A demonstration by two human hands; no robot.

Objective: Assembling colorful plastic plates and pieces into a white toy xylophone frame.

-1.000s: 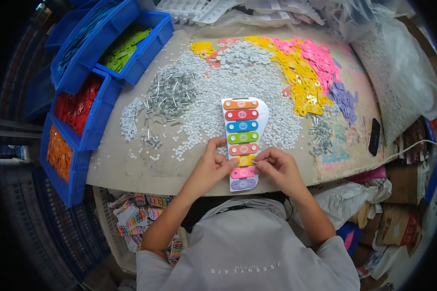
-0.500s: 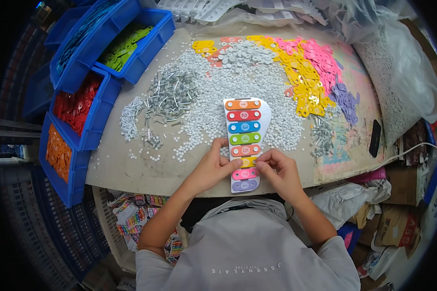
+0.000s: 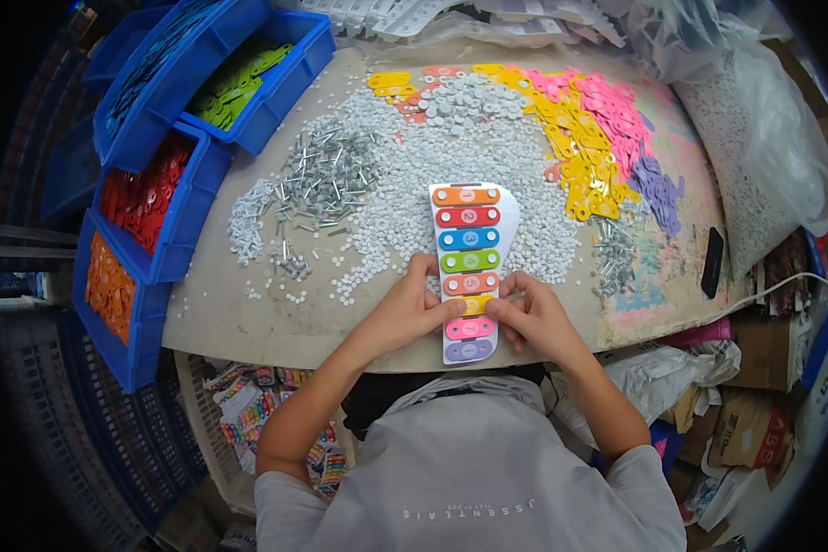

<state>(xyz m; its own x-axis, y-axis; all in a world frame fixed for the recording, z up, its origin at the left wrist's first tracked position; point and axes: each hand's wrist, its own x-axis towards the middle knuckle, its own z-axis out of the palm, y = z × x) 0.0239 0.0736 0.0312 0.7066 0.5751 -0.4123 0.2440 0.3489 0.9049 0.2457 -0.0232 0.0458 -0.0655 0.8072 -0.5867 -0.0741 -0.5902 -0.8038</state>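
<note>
A toy xylophone (image 3: 470, 261) with a white base and a column of coloured bars lies over the table's near edge. My left hand (image 3: 403, 308) grips its left side, thumb on the left end of the yellow bar (image 3: 475, 304). The thumb of my right hand (image 3: 535, 317) presses on the right end of that same bar, fingers curled beside the base. White round caps show on the upper bars, from orange down to salmon. The pink bar (image 3: 470, 328) and the purple bar (image 3: 470, 350) below show bare holes. My thumbs hide the yellow bar's ends.
Beyond the xylophone spreads a pile of white caps (image 3: 451, 147), with metal pins (image 3: 327, 175) to its left. Yellow bars (image 3: 584, 175), pink bars (image 3: 616, 115) and purple bars (image 3: 658, 195) are heaped at right. Blue bins (image 3: 186, 216) line the left; a black phone (image 3: 711, 262) lies far right.
The xylophone has shifted slightly right. My right thumb has come down onto the yellow bar's right end, where thumb and forefinger were pinched together before. My left hand keeps its grip.
</note>
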